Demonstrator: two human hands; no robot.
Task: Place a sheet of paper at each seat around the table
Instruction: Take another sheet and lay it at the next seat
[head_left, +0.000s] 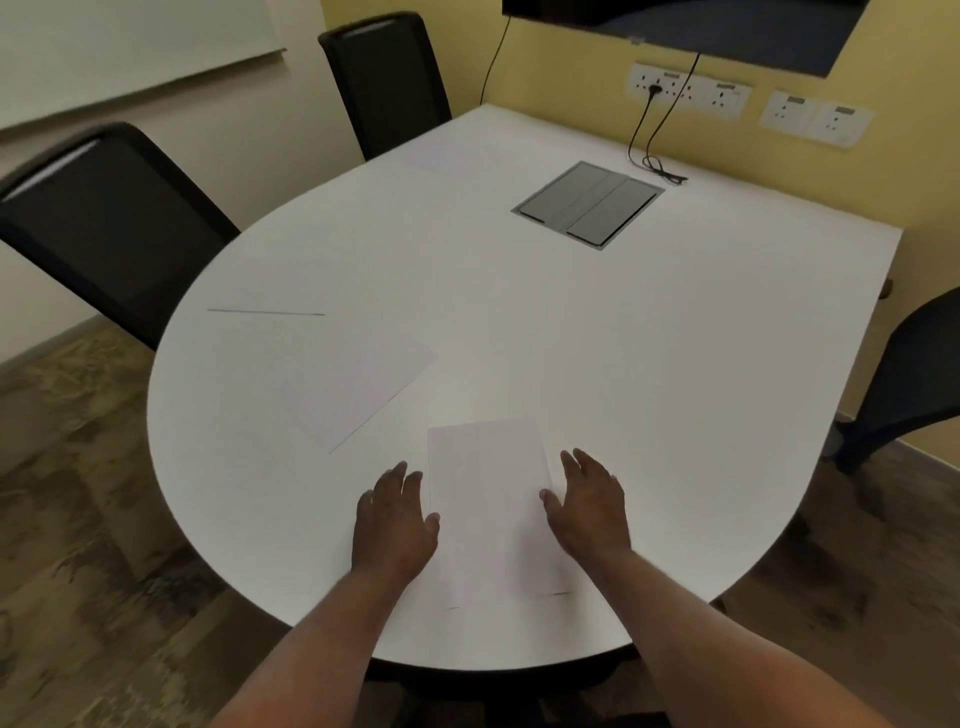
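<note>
A white sheet of paper (488, 509) lies flat on the white table (649, 364) near its front rounded edge. My left hand (395, 519) rests palm down at the sheet's left edge and my right hand (589, 504) at its right edge. On both hands the fingers are spread, the thumbs touch the paper's sides, and nothing is gripped. A second sheet (358, 387) lies at an angle further left. A third sheet (260, 288) lies in front of the near left chair, only its front edge plainly visible. A faint fourth sheet (441, 156) seems to lie by the far chair.
A black chair (104, 228) stands at the table's left and another black chair (384, 78) at the far left. A dark chair (914, 374) stands at the right. A grey cable hatch (589, 205) is set in the tabletop, with black cables (654, 156) running up to wall sockets.
</note>
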